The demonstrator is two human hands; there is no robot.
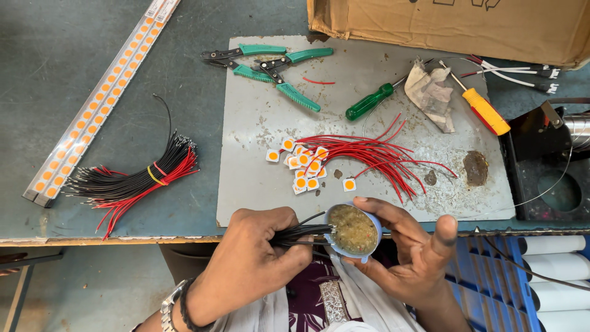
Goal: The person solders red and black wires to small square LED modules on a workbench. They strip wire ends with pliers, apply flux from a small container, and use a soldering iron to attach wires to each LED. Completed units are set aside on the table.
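Observation:
My left hand grips a small bunch of black wires, whose tips reach into a yellowish-brown paste. That paste fills a small round blue tin, which my right hand cups from the right and below. Both hands hover at the near edge of a grey metal plate. Just beyond the tin lie several small white squares with orange centres, with red wires fanning out from them.
A rubber-banded bundle of black and red wires lies at left beside long strips of orange dots. Green-handled cutters, a green screwdriver, a yellow-handled soldering iron, a rag and a cardboard box sit farther back.

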